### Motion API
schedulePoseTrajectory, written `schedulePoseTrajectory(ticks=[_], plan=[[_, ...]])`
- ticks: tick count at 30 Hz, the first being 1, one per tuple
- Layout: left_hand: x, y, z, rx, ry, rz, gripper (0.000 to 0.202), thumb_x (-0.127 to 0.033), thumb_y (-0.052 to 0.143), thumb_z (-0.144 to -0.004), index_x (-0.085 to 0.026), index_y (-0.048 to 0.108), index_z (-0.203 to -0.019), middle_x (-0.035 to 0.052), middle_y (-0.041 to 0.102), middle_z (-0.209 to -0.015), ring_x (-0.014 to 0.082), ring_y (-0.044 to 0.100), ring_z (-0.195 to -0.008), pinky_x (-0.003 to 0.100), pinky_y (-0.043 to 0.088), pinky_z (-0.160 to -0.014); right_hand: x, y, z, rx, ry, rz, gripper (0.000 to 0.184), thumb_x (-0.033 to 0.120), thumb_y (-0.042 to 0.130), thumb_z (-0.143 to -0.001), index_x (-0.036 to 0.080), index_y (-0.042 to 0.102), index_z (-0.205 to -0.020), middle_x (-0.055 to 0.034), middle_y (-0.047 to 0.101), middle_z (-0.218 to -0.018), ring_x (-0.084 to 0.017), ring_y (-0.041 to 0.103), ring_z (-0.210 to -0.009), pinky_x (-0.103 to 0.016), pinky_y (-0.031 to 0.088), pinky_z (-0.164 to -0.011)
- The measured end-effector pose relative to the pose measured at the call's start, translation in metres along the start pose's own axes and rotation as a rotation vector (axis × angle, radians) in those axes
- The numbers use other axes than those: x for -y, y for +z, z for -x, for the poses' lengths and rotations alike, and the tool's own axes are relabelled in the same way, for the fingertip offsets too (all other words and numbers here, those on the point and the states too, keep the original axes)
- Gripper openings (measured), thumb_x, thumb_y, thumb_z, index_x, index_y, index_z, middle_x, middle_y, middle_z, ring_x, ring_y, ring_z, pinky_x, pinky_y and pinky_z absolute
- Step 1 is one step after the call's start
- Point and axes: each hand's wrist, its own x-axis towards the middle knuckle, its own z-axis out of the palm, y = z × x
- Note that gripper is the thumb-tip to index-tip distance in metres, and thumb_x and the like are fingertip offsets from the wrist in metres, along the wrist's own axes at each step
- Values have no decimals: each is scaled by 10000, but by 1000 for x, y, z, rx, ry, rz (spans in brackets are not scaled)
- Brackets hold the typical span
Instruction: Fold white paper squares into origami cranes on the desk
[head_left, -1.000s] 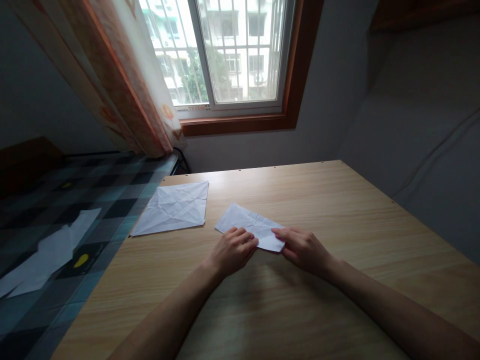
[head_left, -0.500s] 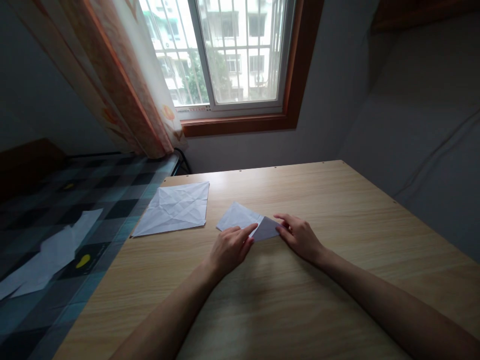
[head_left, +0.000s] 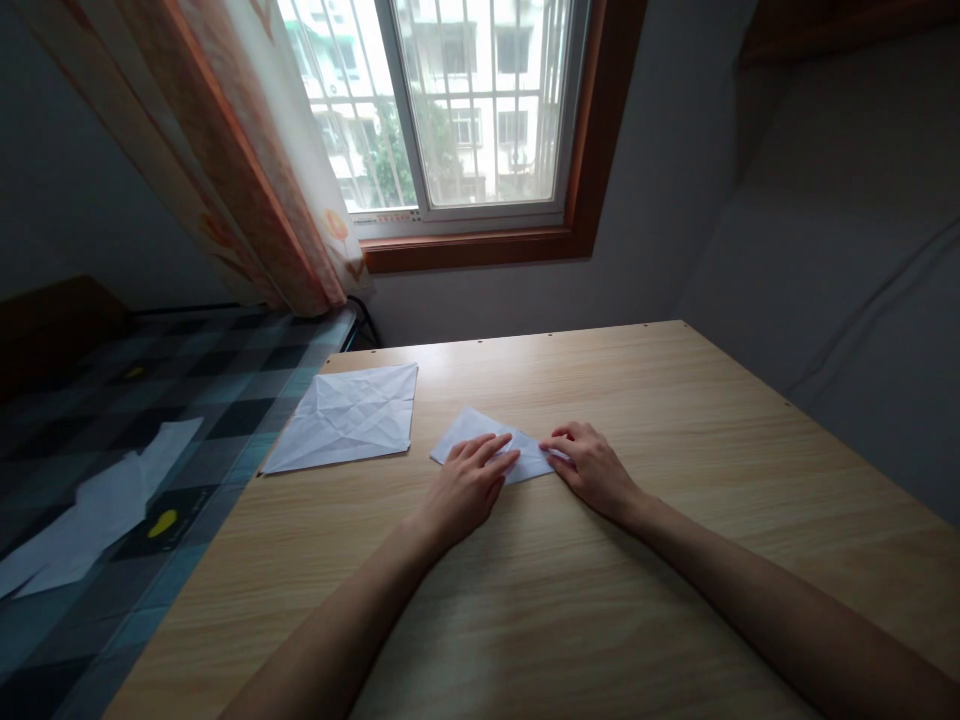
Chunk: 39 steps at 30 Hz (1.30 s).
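Now flattening, no longer lifting, folded white paper (head_left: 530,461) short of pale wooden counter's (head_left: 675,420) far edge with spread left hand (head_left: 469,478), pinching right tip with right hand (head_left: 591,465); apparently creasing.

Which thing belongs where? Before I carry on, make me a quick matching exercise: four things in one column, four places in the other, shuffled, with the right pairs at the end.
Things
1. folded paper
2. creased sheet
3. paper pieces
4. curtain

Places
A. on the checked bed cover
B. hanging beside the window
C. touched by the left hand and the right hand
D. near the table's far left corner

Pairs: 1-C, 2-D, 3-A, 4-B
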Motion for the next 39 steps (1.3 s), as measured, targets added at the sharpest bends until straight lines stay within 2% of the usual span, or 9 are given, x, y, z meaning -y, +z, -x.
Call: schedulePoseTrajectory(ticks=[2, 6, 12, 15, 18, 22, 25, 34, 39], plan=[[1, 0, -1, 76, 36, 10, 420, -158, 414, -930, -234, 547, -1321, 71, 494, -1443, 276, 447, -1304, 482, 382, -1045, -2, 1, 1, -21, -8, 43, 215, 233, 555, -923, 247, 709, -1072, -91, 618, -1152, -253, 541, -1061, -419, 459, -936], [3, -2, -2, 240, 26, 32, 533, -142, 400, -898, -231, 433, -1423, 43, 414, -1508, 292, 358, -1394, 546, 287, -1114, -8, 1, 6, -37, -35, 93, 226, 258, 550, -943, 304, 723, -1081, -72, 571, -1310, -283, 477, -1204, -483, 425, -983], [5, -5, -2, 289, 15, 52, 547, -168, 392, -899, -249, 405, -1440, 25, 388, -1522, 277, 324, -1419, 554, 248, -1136, -27, -7, 17, -22, -32, 157, 254, 238, 540, -937, 319, 719, -1098, -70, 546, -1369, -305, 448, -1280, -535, 411, -1005], [6, -5, -1, 279, 25, 53, 519, -193, 371, -925, -253, 407, -1439, 28, 396, -1519, 272, 336, -1412, 541, 251, -1134, -27, -8, 21, -50, -47, 177, 296, 242, 501, -945, 242, 677, -1183, -109, 542, -1373, -301, 443, -1296, -523, 406, -1038], [6, -5, 0, 253, 34, 40, 500, -218, 366, -941, -250, 410, -1438, 37, 401, -1516, 277, 356, -1398, 526, 261, -1126, -11, -7, 21, -82, -135, 188, 502, 303, 500, -940, 78, 478, -1388, -191, 469, -1430, -304, 381, -1355, -505, 353, -1109], [4, -4, 1, 242, 25, 21, 502, -238, 373, -946, -235, 394, -1448, 52, 417, -1506, 280, 372, -1384, 527, 269, -1121, 20, -2, 20, 104, -352, 201, 788, 524, 518, -915, -12, 326, -1460, -232, 320, -1517, -335, 255, -1429, -489, 285, -1158], [3, -3, 1, 252, 14, 18, 511, -250, 366, -954, -229, 366, -1464, 54, 409, -1510, 278, 352, -1399, 531, 252, -1133, 31, 1, 20, 253, -367, 194, 904, 649, 467, -895, -40, 311, -1459, -261, 306, -1510, -348, 260, -1427, -478, 281, -1160], [2, -7, 1, 347, -33, -1, 503, -360, 296, -1001, -259, 310, -1493, 26, 292, -1568, 294, 230, -1455, 532, 204, -1159, 21, -13, 24, 474, -299, 164, 932, 749, 452, -841, 129, 274, -1514, -212, 175, -1563, -378, 140, -1453, -549, 168, -1168], [6, -8, 3, 352, -58, -21, 498, -399, 299, -999, -307, 314, -1489, 28, 274, -1577, 307, 219, -1457, 548, 189, -1155, 11, -18, 32, 455, -287, 133, 880, 733, 475, -844, 202, 276, -1518, -164, 182, -1577, -368, 146, -1455, -538, 162, -1170]])
